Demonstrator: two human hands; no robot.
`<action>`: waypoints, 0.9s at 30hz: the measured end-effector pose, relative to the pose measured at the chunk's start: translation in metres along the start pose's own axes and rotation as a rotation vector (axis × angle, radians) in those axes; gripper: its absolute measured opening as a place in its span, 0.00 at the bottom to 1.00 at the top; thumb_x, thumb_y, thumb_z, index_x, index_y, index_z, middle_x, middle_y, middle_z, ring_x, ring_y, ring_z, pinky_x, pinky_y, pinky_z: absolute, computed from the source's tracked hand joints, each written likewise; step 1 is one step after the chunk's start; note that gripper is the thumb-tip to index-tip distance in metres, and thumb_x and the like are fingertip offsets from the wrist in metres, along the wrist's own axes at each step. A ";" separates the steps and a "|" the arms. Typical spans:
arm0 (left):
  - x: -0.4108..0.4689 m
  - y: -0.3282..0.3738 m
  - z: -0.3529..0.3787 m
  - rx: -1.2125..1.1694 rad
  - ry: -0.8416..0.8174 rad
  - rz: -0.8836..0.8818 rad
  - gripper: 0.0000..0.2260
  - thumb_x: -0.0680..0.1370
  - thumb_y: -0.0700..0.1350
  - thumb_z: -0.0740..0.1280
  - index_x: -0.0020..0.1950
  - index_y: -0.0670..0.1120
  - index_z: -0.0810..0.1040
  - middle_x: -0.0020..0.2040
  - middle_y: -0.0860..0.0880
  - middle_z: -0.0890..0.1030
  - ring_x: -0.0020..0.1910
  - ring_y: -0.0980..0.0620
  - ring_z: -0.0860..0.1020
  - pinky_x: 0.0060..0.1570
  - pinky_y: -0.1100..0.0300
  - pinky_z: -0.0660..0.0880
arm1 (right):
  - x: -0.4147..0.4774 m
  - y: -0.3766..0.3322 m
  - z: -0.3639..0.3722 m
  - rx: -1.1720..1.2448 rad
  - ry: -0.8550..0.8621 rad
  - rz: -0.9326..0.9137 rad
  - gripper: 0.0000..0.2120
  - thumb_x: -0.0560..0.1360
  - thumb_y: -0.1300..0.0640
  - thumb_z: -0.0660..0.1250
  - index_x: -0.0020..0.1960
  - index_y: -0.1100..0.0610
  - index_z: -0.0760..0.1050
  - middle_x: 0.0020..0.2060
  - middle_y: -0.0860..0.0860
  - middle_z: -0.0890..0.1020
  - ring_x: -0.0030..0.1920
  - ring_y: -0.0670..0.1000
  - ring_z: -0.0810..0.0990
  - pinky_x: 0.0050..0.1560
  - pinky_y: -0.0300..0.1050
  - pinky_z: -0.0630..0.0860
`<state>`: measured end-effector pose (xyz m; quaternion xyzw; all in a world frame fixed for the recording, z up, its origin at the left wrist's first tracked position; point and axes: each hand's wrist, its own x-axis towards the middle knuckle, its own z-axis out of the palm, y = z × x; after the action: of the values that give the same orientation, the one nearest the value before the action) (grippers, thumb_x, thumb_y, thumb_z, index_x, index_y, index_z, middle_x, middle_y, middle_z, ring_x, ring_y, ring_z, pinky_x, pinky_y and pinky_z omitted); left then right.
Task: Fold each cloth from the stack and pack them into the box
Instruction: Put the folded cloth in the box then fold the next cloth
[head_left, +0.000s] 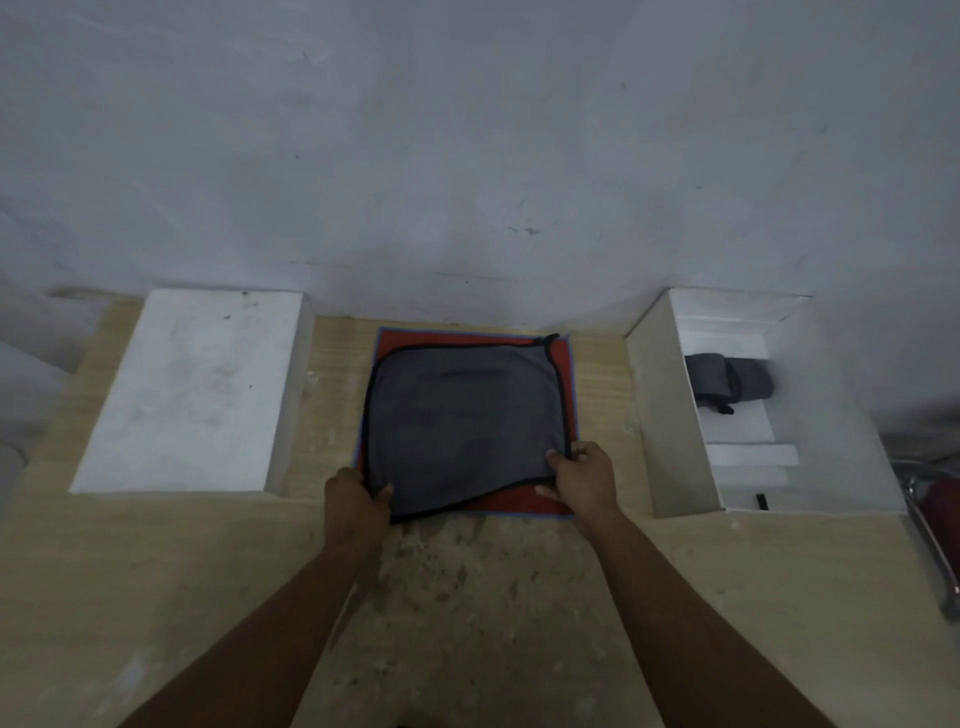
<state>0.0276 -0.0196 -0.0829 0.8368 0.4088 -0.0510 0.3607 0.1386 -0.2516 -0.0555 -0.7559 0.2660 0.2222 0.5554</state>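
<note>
Inside the open box (670, 415) lies a folded grey cloth (730, 382).

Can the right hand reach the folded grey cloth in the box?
Probably yes: the folded cloth lies in the open-topped box close to the right hand, though that hand now pinches the flat grey cloth.

I see a pale grey wall (467, 130) filling the upper half of my view, plastered, scuffed and dotted with a few dark specks. A light wood table (156, 571) butts against it. Its near middle carries a rough patch (467, 582), mottled grey-brown. Past the table's right edge I make out a chrome tube (930, 545) with something dark red (941, 493) beside it. The light is dim, flat and bluish.
</note>
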 end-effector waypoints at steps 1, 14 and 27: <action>0.000 -0.001 0.001 0.016 -0.007 0.003 0.14 0.72 0.42 0.72 0.50 0.33 0.76 0.49 0.33 0.79 0.50 0.35 0.78 0.48 0.47 0.75 | -0.001 -0.001 0.000 0.000 -0.008 0.000 0.06 0.76 0.61 0.65 0.43 0.55 0.69 0.51 0.56 0.75 0.42 0.53 0.79 0.40 0.52 0.82; -0.019 0.002 -0.022 -0.378 -0.007 0.066 0.07 0.76 0.42 0.68 0.49 0.42 0.73 0.43 0.36 0.80 0.44 0.37 0.79 0.44 0.45 0.75 | -0.014 0.002 -0.017 -0.072 -0.044 -0.066 0.05 0.77 0.62 0.63 0.52 0.62 0.71 0.52 0.57 0.77 0.42 0.52 0.80 0.39 0.48 0.82; -0.109 -0.077 -0.048 -0.685 -0.308 -0.125 0.06 0.71 0.42 0.75 0.45 0.43 0.82 0.44 0.45 0.83 0.41 0.47 0.81 0.36 0.58 0.78 | -0.112 0.079 -0.079 -0.209 -0.260 -0.079 0.09 0.78 0.66 0.58 0.53 0.55 0.70 0.32 0.58 0.80 0.25 0.52 0.78 0.31 0.47 0.76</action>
<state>-0.1097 -0.0278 -0.0494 0.6240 0.3933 -0.0583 0.6727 0.0055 -0.3292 -0.0193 -0.7842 0.1374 0.3225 0.5120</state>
